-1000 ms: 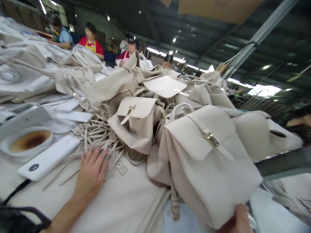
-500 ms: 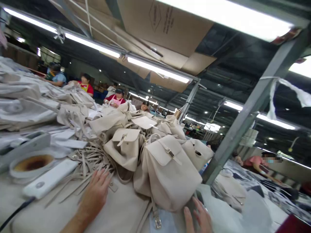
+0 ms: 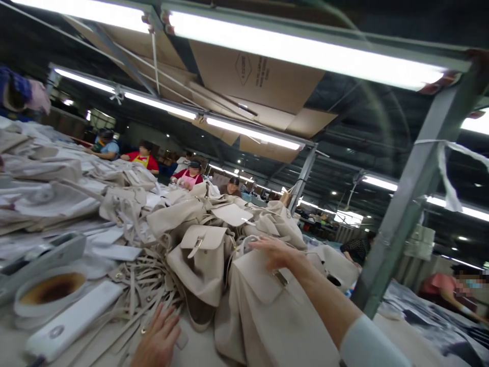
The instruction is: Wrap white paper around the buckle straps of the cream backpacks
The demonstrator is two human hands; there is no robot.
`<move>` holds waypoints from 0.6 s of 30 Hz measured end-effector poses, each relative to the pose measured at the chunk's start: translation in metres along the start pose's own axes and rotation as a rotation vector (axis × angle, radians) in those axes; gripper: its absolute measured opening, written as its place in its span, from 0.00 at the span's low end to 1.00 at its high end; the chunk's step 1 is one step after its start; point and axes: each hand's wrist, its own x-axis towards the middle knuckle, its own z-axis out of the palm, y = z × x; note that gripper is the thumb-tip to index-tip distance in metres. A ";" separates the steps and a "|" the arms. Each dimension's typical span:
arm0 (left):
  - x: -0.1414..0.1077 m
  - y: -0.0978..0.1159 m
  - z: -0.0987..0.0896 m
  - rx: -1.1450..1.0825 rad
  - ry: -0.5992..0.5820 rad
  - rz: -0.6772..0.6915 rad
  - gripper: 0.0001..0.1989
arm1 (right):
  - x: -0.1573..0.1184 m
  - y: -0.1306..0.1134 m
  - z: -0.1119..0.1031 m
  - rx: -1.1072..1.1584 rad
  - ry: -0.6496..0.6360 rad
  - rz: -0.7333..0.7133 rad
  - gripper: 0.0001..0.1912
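straps [image 3: 133, 290] lie in a tangle just beside the left hand [image 3: 158, 334], which is palm down, its fingers extended and slightly parted. the right hand [image 3: 273, 252] reaches across the flap [image 3: 255, 278] of the large beige bag [image 3: 275, 316] at front centre, fingertips at the handle [image 3: 245, 240]; whether they grip it is unclear. half a second ago, this hand was low beside the bag's bottom edge; the left has stayed by the straps.
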 end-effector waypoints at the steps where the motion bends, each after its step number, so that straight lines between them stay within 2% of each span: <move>1: 0.000 -0.001 0.000 0.010 0.006 0.006 0.18 | 0.010 0.000 0.004 -0.022 -0.070 0.002 0.37; 4: -0.004 -0.003 -0.002 0.050 -0.067 -0.031 0.17 | 0.021 -0.005 0.018 -0.076 -0.173 -0.007 0.36; 7: -0.008 -0.004 -0.003 0.072 -0.238 -0.119 0.15 | 0.013 -0.008 0.025 -0.083 -0.148 -0.032 0.30; 9: -0.009 -0.005 -0.004 0.066 -0.342 -0.158 0.14 | 0.003 -0.004 0.022 -0.064 -0.113 -0.040 0.25; 13: -0.003 -0.002 -0.009 0.049 -0.492 -0.185 0.13 | -0.017 0.009 0.001 -0.032 -0.064 -0.040 0.22; 18: 0.009 0.005 -0.018 0.053 -0.551 -0.201 0.13 | -0.043 0.008 -0.040 -0.038 0.028 -0.044 0.16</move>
